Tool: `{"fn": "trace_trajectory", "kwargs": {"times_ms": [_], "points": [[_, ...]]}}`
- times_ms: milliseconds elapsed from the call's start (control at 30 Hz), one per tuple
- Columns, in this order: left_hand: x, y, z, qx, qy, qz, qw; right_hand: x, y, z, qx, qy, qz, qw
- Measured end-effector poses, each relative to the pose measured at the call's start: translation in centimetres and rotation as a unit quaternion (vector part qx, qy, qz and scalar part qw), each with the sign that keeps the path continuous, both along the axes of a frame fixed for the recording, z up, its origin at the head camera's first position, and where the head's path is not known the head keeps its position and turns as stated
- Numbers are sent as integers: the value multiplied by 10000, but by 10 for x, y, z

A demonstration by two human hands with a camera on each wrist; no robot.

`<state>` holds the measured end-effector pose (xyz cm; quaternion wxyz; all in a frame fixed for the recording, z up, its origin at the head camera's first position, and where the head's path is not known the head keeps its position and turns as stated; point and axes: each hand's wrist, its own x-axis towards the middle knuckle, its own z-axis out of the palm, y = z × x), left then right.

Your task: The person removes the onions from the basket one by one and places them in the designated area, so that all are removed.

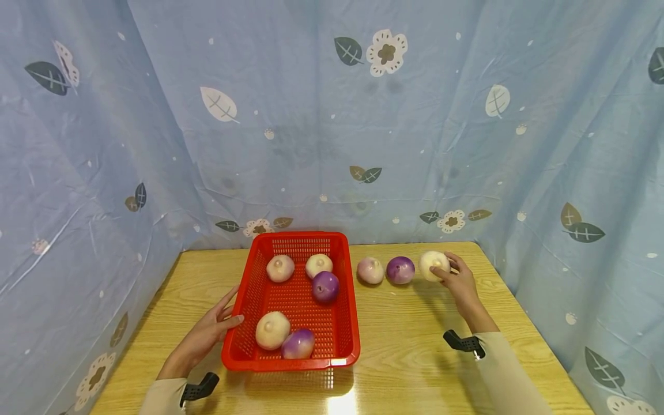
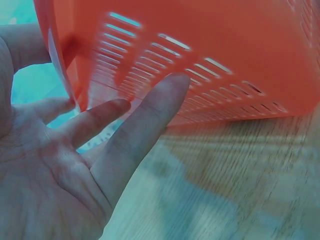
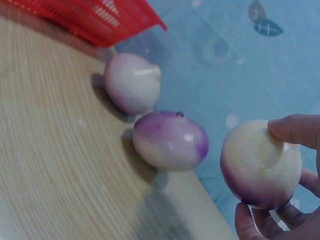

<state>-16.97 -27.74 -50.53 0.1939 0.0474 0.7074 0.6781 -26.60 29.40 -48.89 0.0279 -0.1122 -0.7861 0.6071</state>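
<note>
My right hand [image 1: 459, 282] holds a pale onion [image 1: 433, 266] between thumb and fingertips, above the far right of the table. The onion's purple underside shows in the right wrist view. Just left of it are a purple onion [image 1: 400, 270] and a pinkish-white onion [image 1: 370, 271], side by side on the wood. My left hand [image 1: 210, 328] holds the left side of a red plastic basket [image 1: 355, 311]; its thumb lies over the rim and its fingers [image 2: 145, 120] stretch along the slotted outer wall. Several white and purple onions, one of them a purple onion [image 1: 325, 287], lie inside.
The wooden table [image 1: 399, 369] reaches back to a blue patterned curtain [image 1: 311, 144], which closes in the back and both sides. The basket stands left of the middle, its far rim near the table's back edge.
</note>
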Motion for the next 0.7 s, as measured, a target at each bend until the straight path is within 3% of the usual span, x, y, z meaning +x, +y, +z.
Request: {"fn": "trace_trajectory", "kwargs": {"times_ms": [233,700], "points": [[0,1,0,-13,5,13,10000,-7,6,-11,12,-286,-186,9994],[0,0,-2,-8,4,37,10000,-26,14,-31,241,-467,-59,9986]]}}
